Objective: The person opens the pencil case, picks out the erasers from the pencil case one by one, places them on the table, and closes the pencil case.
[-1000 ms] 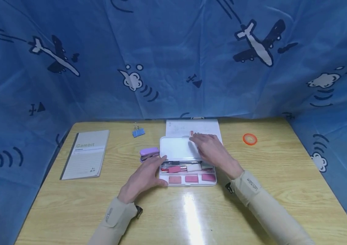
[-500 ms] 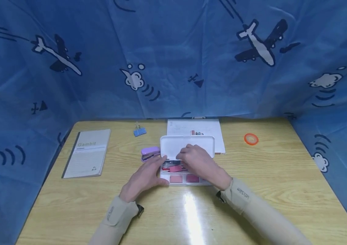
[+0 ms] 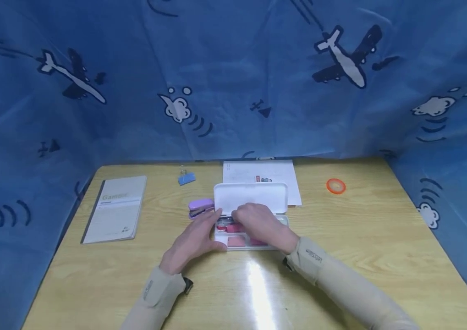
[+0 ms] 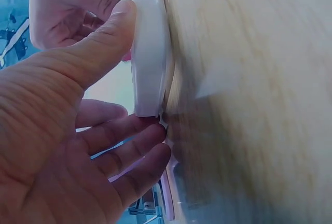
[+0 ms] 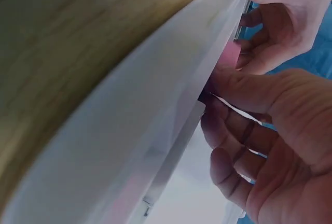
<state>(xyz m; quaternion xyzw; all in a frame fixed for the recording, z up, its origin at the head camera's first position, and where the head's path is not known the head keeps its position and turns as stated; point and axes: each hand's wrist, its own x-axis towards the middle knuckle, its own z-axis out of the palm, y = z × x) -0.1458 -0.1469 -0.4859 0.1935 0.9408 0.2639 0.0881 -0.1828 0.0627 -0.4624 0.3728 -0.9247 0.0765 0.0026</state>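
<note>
Though open, pencil case (image 3: 251, 193) partly hidden.

1. This is a desk (image 3: 361, 256) set up for writing and paperwork, as in a study or an office; which of the 2 cannot be told.
2. Its top is pale, wood-grained and glossy, with a bright streak of reflected light on the near side.
3. Blue cloth (image 3: 225, 55) printed with planes and clouds hangs on 3 sides, left, far and right, like a booth, and hides the room beyond.
4. Stationery shows the use: a notebook (image 3: 114, 208) at left, a blue binder clip (image 3: 186, 178) and white paper (image 3: 237, 170) at the far side, a purple stapler (image 3: 201, 204) beside an open white pencil case (image 3: 222, 197).
</note>
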